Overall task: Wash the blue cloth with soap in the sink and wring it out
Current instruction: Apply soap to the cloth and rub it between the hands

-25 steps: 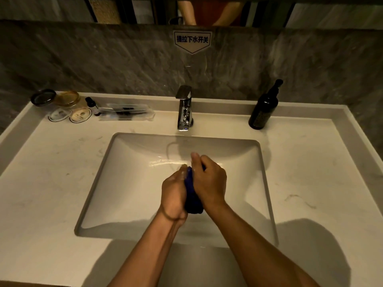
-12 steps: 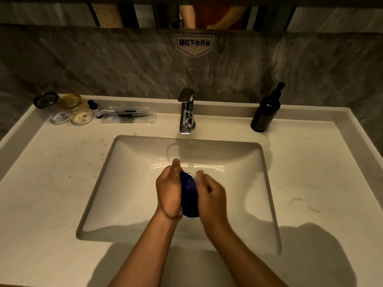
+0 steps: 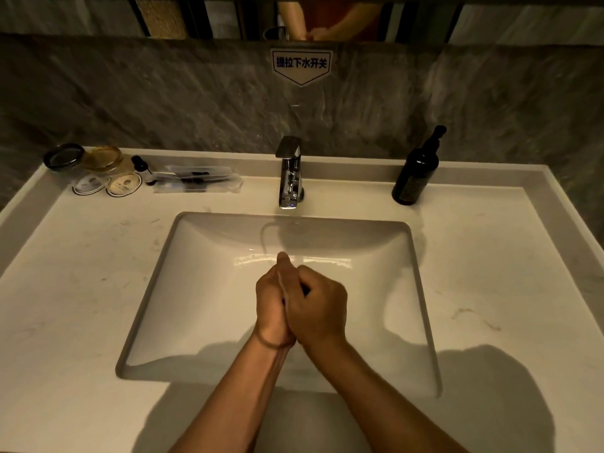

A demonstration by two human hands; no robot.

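Observation:
Both of my hands are pressed together over the middle of the white sink (image 3: 196,289). My left hand (image 3: 271,308) and my right hand (image 3: 318,312) close palm to palm around the blue cloth (image 3: 305,290). The cloth is almost fully hidden; only a dark sliver shows between the fingers of my right hand. A dark soap pump bottle (image 3: 415,171) stands upright on the counter at the back right. The chrome faucet (image 3: 289,178) stands behind the basin, and I see no water running from it.
Two small jars (image 3: 81,156), round packets (image 3: 108,184) and wrapped toiletries (image 3: 196,181) lie at the back left of the pale counter (image 3: 490,289). A grey stone wall with a white sign (image 3: 300,65) rises behind. A raised lip edges the counter.
My hands have closed tighter over the cloth, my right hand sliding forward over the left. The blue cloth, plainly visible between the palms before, is now nearly covered.

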